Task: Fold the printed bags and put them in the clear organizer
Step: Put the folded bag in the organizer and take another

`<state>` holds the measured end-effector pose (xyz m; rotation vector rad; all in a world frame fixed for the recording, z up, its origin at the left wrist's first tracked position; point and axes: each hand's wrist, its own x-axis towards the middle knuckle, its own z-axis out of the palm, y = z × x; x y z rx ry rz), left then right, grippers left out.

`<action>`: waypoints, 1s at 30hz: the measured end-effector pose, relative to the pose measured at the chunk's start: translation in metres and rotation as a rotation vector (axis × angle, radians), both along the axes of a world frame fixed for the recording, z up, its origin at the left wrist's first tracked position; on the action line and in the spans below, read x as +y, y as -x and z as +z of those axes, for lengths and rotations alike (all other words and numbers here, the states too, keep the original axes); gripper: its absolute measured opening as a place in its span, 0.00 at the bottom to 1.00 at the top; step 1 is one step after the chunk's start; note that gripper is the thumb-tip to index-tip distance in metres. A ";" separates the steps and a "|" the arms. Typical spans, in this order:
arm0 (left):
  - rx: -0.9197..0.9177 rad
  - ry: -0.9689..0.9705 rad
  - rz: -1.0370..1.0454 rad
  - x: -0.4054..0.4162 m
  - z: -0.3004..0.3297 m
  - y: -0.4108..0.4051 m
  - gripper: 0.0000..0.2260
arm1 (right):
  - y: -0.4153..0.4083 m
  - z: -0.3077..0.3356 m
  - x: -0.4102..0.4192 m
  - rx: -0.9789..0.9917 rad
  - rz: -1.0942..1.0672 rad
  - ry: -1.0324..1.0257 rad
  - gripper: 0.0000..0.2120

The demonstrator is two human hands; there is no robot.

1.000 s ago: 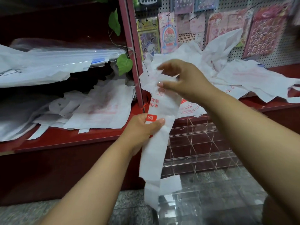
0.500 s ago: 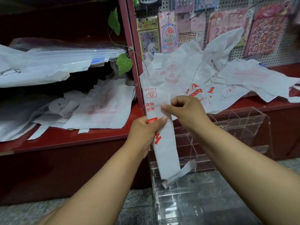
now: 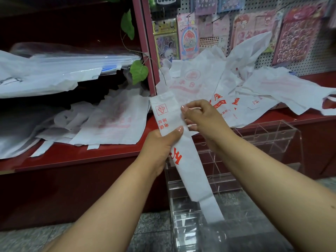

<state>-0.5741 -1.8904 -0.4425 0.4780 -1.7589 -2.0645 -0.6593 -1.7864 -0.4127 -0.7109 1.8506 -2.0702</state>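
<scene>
Red shelf [image 3: 109,157] under loose bags [image 3: 245,91]

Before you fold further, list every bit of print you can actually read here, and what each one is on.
"02" inside a red triangle, in a red box: folded bag held in both hands.
"电话" and "地址", red, sideways: same bag, below the triangle.
Large red character beside the left hand: partly covered, unreadable.
Red print on the bag pile on the shelf: blurred or creased, unreadable.
Sticker packs on the pegboard: print too small.
</scene>
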 end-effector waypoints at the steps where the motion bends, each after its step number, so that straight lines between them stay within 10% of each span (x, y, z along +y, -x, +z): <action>1: 0.017 -0.019 0.010 -0.001 0.001 0.000 0.04 | 0.000 -0.005 0.004 -0.038 0.009 -0.009 0.12; 14: 0.204 -0.257 0.098 -0.039 0.035 -0.008 0.17 | -0.017 -0.052 0.028 0.094 0.192 -0.317 0.04; 19: -0.207 0.082 -0.161 -0.013 0.004 -0.009 0.08 | -0.010 -0.044 0.030 -0.029 0.076 -0.099 0.05; 30: 0.093 0.287 0.110 0.008 0.011 -0.006 0.09 | -0.002 -0.026 0.043 0.050 -0.026 -0.032 0.07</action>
